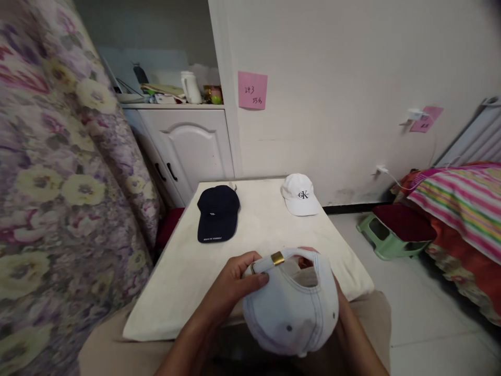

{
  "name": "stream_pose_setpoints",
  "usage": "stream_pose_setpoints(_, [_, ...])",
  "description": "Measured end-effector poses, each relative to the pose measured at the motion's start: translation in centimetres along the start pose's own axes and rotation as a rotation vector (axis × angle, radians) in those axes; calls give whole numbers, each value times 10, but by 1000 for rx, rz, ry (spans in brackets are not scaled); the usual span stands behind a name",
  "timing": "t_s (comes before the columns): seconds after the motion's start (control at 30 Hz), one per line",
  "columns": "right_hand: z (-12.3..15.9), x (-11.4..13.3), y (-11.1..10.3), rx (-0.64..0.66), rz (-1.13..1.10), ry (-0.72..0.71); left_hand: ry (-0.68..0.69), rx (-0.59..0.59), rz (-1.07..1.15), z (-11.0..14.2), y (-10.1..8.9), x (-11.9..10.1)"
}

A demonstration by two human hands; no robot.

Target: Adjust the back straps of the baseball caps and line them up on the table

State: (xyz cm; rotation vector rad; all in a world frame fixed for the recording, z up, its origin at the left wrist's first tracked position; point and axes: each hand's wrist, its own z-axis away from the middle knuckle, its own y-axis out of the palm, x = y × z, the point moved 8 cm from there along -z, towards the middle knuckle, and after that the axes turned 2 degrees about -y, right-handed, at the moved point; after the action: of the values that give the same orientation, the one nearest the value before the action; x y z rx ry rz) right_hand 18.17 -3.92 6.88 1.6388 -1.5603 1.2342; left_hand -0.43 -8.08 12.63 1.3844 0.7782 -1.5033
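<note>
A light blue baseball cap is held over the near edge of the table, its back opening and strap with a brass buckle turned upward. My left hand pinches the left end of the strap between thumb and fingers. On the cap's right side is my right hand, mostly hidden behind the crown; some fingers show through the opening. A navy baseball cap lies at the table's left, brim toward me. At the far right of the table sits a white baseball cap with black "CK" letters.
The table has a cream cover and meets the wall. A floral curtain hangs at left beside a white cabinet. Right of the table stand a green stool and a bed with a striped cover.
</note>
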Motion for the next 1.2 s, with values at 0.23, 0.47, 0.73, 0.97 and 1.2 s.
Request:
stream_pose_setpoints(0.23, [-12,58,-54,-166,-147,16,-28,-65,-201,5,6,2])
stream_pose_setpoints(0.47, [-25,143,9,366,88,-200,54,-64,-286,0,14,-1])
stream_pose_setpoints(0.73, [-23,128,33,437,73,-148,29,94,-128,5,23,-2])
stream_pose_setpoints(0.97, [-24,126,34,432,118,-125,28,117,-124,4,20,3])
stream_pose_setpoints(1.2, [-22,108,45,558,6,44,22,110,-204,2,22,5])
